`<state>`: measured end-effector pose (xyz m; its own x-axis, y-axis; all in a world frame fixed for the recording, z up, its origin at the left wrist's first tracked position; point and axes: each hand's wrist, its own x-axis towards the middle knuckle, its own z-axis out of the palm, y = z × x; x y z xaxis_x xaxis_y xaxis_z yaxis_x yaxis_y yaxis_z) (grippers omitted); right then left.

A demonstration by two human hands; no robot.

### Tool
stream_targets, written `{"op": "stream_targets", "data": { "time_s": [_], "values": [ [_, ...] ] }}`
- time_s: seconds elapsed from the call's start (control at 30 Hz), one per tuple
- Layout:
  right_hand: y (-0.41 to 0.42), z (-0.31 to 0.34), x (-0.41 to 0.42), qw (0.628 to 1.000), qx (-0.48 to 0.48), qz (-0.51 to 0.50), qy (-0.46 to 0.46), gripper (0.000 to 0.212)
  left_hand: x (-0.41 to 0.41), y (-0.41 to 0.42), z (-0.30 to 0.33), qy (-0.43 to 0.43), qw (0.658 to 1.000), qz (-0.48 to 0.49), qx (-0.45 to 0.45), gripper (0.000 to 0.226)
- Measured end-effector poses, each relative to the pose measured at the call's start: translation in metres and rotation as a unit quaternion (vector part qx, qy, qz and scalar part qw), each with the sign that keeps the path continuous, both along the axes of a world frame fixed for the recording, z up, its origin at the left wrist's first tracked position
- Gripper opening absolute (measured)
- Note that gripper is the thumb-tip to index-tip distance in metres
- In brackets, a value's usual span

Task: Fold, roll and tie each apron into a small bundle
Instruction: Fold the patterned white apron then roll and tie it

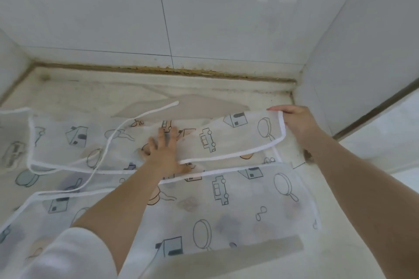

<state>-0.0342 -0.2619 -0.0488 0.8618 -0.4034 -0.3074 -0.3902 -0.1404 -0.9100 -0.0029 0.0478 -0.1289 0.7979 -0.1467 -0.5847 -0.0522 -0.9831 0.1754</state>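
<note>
Bench: we work on a pale bench that runs into a tiled corner, flat and wide enough to lay the cloth out in full.
Apron: we have the thin, see-through apron with printed houses, cars and pans spread across the bench from our near side to the far side, so its white-bound edges can be lined up.
Folded flap: its far part lies doubled over the rest, and we judge this a first fold, with rolling and tying yet to come.
Left hand: we press it flat on the middle of the flap, fingers spread, to pin the layers against sliding.
Right hand: we hold the flap's right corner off the bench, fingers pinching the white edging, to pull the fold taut and square.
Tie cord: it trails loose over the flap's left side, free for the later knot.
</note>
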Motion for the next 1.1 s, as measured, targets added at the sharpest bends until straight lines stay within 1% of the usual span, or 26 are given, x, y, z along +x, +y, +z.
{"op": "stream_targets", "data": {
  "time_s": [0.03, 0.07, 0.1, 0.17, 0.23, 0.27, 0.3, 0.33, 0.4, 0.43, 0.47, 0.53, 0.57, 0.63, 0.67, 0.7, 0.73, 0.77, 0.8, 0.83, 0.87, 0.9, 0.93, 1.0, 1.07, 1.1],
  "values": [
    [-0.002, -0.003, -0.003, 0.999, 0.014, -0.006, 0.033, 0.022, -0.002, -0.002, -0.001, -0.018, 1.000, -0.012, -0.013, 0.113],
    [-0.002, -0.005, -0.007, 0.996, 0.056, -0.025, 0.059, 0.022, -0.007, -0.004, -0.001, -0.040, 0.998, -0.034, -0.020, 0.101],
    [-0.003, -0.007, -0.009, 0.988, 0.121, -0.052, 0.076, 0.022, -0.009, -0.006, -0.001, -0.066, 0.996, -0.060, -0.022, 0.094],
    [-0.004, -0.010, -0.012, 0.965, 0.233, -0.092, 0.079, 0.029, -0.016, -0.009, 0.000, -0.117, 0.985, -0.123, -0.014, 0.094],
    [-0.004, -0.010, -0.013, 0.959, 0.263, -0.062, 0.082, 0.046, -0.021, -0.008, -0.001, -0.155, 0.974, -0.166, -0.010, 0.094],
    [-0.002, -0.009, -0.013, 0.961, 0.262, -0.044, 0.078, 0.048, -0.023, -0.007, -0.002, -0.166, 0.971, -0.174, -0.009, 0.094],
    [-0.001, -0.011, -0.011, 0.970, 0.227, -0.037, 0.076, 0.043, -0.023, -0.004, -0.003, -0.172, 0.969, -0.179, -0.008, 0.094],
    [0.000, -0.013, -0.010, 0.985, 0.156, -0.029, 0.074, 0.036, -0.024, -0.002, -0.003, -0.172, 0.968, -0.181, -0.008, 0.094],
    [0.003, -0.017, -0.008, 0.996, -0.013, -0.060, 0.062, 0.041, -0.027, 0.001, -0.004, -0.157, 0.969, -0.189, -0.015, 0.095],
    [0.004, -0.018, -0.009, 0.994, -0.067, -0.070, 0.053, 0.045, -0.029, 0.000, -0.005, -0.149, 0.970, -0.194, -0.016, 0.095],
    [0.005, -0.022, -0.008, 0.992, -0.095, -0.068, 0.049, 0.048, -0.031, -0.001, -0.006, -0.142, 0.970, -0.197, -0.015, 0.095],
    [0.007, -0.030, -0.010, 0.990, -0.119, -0.051, 0.064, 0.053, -0.034, 0.000, -0.009, -0.134, 0.967, -0.216, -0.005, 0.090],
    [0.007, -0.033, -0.008, 0.987, -0.126, -0.044, 0.089, 0.052, -0.033, 0.000, -0.013, -0.128, 0.964, -0.235, -0.001, 0.087],
    [0.010, -0.032, -0.002, 0.977, -0.153, -0.035, 0.148, 0.034, -0.031, 0.001, -0.020, -0.100, 0.955, -0.277, -0.023, 0.082],
    [0.010, -0.031, 0.002, 0.972, -0.162, -0.039, 0.166, 0.024, -0.029, 0.001, -0.018, -0.073, 0.955, -0.286, -0.042, 0.089],
    [0.011, -0.030, 0.004, 0.971, -0.160, -0.056, 0.167, 0.021, -0.026, 0.001, -0.016, -0.045, 0.958, -0.272, -0.080, 0.097],
    [0.009, -0.029, 0.007, 0.974, -0.148, -0.076, 0.153, 0.023, -0.020, -0.004, -0.011, -0.023, 0.964, -0.227, -0.139, 0.098],
    [0.007, -0.031, 0.010, 0.978, -0.128, -0.098, 0.132, 0.025, -0.013, -0.008, -0.006, -0.021, 0.964, -0.170, -0.204, 0.088],
    [0.007, -0.032, 0.012, 0.981, -0.108, -0.121, 0.108, 0.025, -0.004, -0.014, -0.001, -0.042, 0.958, -0.124, -0.256, 0.072],
    [0.006, -0.034, 0.015, 0.982, -0.094, -0.134, 0.094, 0.025, 0.006, -0.021, 0.004, -0.089, 0.955, -0.109, -0.263, 0.054],
    [0.005, -0.033, 0.018, 0.983, -0.085, -0.140, 0.088, 0.028, 0.017, -0.028, 0.007, -0.142, 0.956, -0.113, -0.231, 0.039],
    [0.005, -0.034, 0.021, 0.983, -0.079, -0.139, 0.085, 0.033, 0.028, -0.036, 0.010, -0.189, 0.957, -0.116, -0.190, 0.033],
    [0.003, -0.034, 0.025, 0.984, -0.075, -0.135, 0.085, 0.039, 0.039, -0.043, 0.013, -0.214, 0.959, -0.107, -0.154, 0.037],
    [-0.001, -0.035, 0.032, 0.986, -0.057, -0.130, 0.090, 0.039, 0.055, -0.055, 0.014, -0.200, 0.972, -0.096, -0.077, 0.044],
    [-0.006, -0.038, 0.036, 0.987, -0.050, -0.117, 0.100, 0.026, 0.066, -0.059, 0.010, -0.153, 0.982, -0.114, -0.006, 0.038],
    [-0.008, -0.041, 0.037, 0.987, -0.055, -0.112, 0.104, 0.019, 0.070, -0.059, 0.007, -0.136, 0.983, -0.119, 0.009, 0.034]
  ]
}}
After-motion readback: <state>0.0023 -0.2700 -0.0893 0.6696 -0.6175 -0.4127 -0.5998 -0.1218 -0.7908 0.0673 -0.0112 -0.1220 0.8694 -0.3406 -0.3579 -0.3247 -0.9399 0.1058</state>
